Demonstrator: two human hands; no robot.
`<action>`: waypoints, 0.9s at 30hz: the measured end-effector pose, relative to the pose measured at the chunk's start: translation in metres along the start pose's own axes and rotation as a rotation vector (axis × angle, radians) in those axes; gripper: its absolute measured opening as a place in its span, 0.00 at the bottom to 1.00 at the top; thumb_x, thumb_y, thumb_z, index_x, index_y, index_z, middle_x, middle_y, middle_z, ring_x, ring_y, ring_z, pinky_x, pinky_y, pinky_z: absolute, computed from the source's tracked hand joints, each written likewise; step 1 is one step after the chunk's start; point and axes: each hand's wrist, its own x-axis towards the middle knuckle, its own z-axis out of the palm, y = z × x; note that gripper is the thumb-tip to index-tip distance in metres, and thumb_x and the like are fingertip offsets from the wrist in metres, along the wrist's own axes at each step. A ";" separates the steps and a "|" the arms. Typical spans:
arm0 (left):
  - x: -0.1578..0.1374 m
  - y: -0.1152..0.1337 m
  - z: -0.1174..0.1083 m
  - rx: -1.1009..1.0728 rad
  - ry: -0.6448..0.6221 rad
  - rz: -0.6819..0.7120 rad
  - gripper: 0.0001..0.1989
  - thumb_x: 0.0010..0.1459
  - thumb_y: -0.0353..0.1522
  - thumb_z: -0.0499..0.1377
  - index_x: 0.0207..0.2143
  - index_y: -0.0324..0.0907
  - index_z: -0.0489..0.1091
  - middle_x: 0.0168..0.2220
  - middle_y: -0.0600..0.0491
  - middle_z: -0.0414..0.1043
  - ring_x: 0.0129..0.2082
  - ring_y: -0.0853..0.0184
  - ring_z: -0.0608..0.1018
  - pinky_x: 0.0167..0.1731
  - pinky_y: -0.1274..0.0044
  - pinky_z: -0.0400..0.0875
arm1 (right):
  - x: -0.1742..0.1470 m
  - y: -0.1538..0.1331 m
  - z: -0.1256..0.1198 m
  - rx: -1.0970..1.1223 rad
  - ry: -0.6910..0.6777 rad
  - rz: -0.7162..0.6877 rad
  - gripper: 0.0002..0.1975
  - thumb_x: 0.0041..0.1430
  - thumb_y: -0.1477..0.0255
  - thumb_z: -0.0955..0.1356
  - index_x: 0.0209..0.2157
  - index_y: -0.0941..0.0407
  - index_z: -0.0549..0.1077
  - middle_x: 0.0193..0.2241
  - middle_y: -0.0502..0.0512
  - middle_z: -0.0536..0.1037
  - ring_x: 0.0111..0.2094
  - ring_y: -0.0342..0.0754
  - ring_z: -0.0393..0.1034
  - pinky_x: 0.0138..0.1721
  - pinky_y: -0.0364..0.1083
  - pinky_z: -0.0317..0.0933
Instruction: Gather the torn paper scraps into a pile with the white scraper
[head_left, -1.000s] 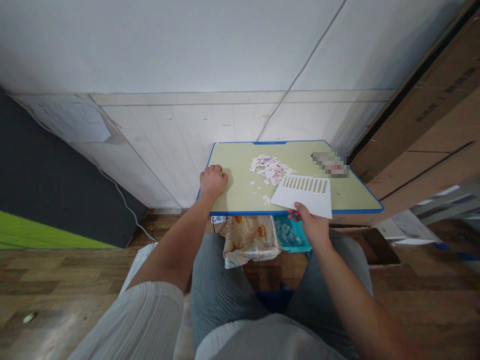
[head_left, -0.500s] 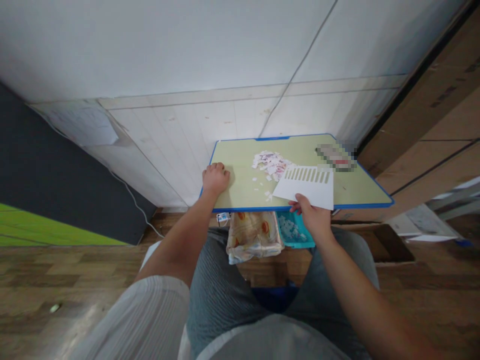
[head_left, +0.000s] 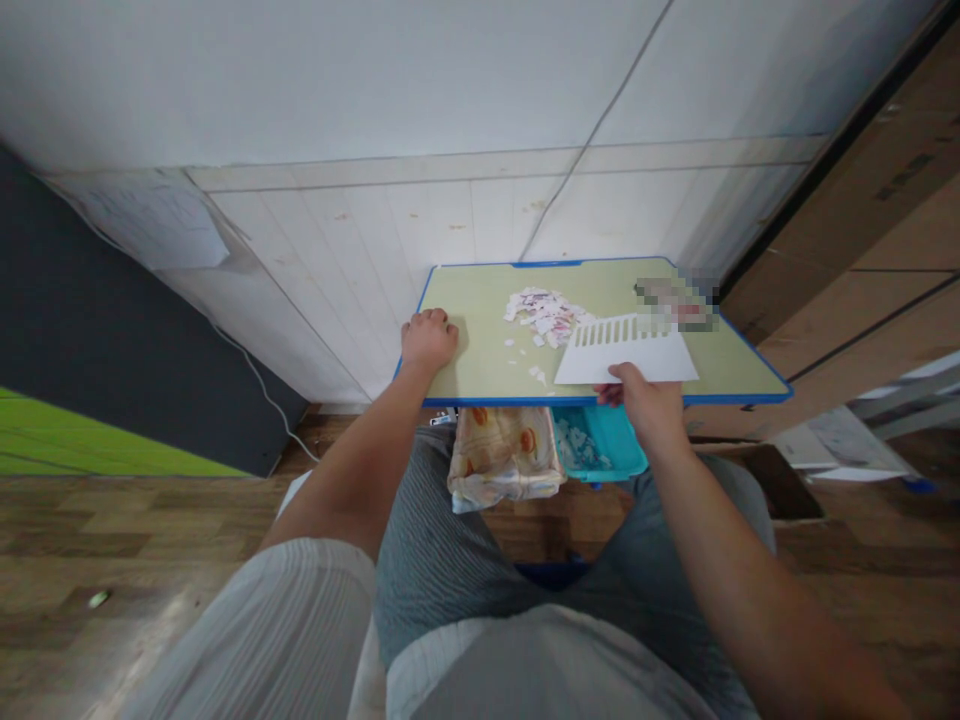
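Observation:
My right hand grips the near edge of a white sheet with a row of slots, thumb on top and fingers beneath. Tilted above the table's front edge, the sheet's slotted far side reaches the right side of a pile of small paper pieces. My left hand rests on the left edge of the pale green table, fingers curled down. Whatever may be under those fingers is hidden. A few loose scraps lie between the pile and the front edge.
Below the front edge sit a cloth-lined bin and a turquoise basket with pale scraps inside. A blurred-out object lies at the table's back right. Cardboard boxes stand to the right, and a wall is behind.
My right hand has shifted slightly right with the slotted sheet, and the sheet has turned so its near edge lies level. My left hand stays on the table edge. The view has tilted a little.

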 end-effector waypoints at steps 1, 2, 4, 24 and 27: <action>0.000 0.000 0.000 0.004 0.001 0.001 0.20 0.72 0.35 0.53 0.56 0.39 0.79 0.61 0.33 0.80 0.63 0.41 0.77 0.62 0.52 0.72 | 0.003 -0.002 0.004 0.007 -0.021 0.003 0.13 0.48 0.58 0.75 0.26 0.52 0.74 0.20 0.55 0.81 0.19 0.50 0.72 0.20 0.48 0.67; 0.001 0.000 0.000 0.008 0.001 0.002 0.20 0.72 0.34 0.52 0.56 0.39 0.79 0.61 0.33 0.80 0.63 0.41 0.78 0.62 0.53 0.72 | 0.005 -0.003 0.008 0.010 -0.047 0.010 0.13 0.48 0.58 0.75 0.26 0.52 0.75 0.20 0.56 0.81 0.19 0.51 0.72 0.20 0.48 0.68; 0.001 -0.001 0.001 0.016 -0.001 0.000 0.20 0.72 0.34 0.52 0.56 0.39 0.79 0.61 0.33 0.80 0.62 0.42 0.78 0.62 0.54 0.72 | 0.011 -0.005 0.014 0.003 -0.097 0.033 0.11 0.46 0.60 0.75 0.26 0.52 0.76 0.20 0.56 0.82 0.19 0.51 0.73 0.20 0.48 0.69; 0.089 0.015 0.018 -0.148 0.036 -0.256 0.21 0.69 0.37 0.58 0.63 0.48 0.75 0.68 0.38 0.73 0.70 0.42 0.71 0.69 0.53 0.67 | 0.021 -0.022 -0.006 0.003 0.020 -0.015 0.10 0.46 0.66 0.77 0.21 0.52 0.74 0.16 0.48 0.74 0.15 0.46 0.65 0.17 0.46 0.63; 0.099 0.011 0.026 -0.187 0.033 -0.271 0.23 0.67 0.36 0.59 0.63 0.47 0.75 0.67 0.38 0.74 0.70 0.44 0.72 0.70 0.55 0.67 | 0.021 -0.025 0.000 -0.115 -0.128 -0.019 0.13 0.53 0.61 0.77 0.22 0.53 0.77 0.19 0.54 0.78 0.20 0.50 0.73 0.24 0.48 0.71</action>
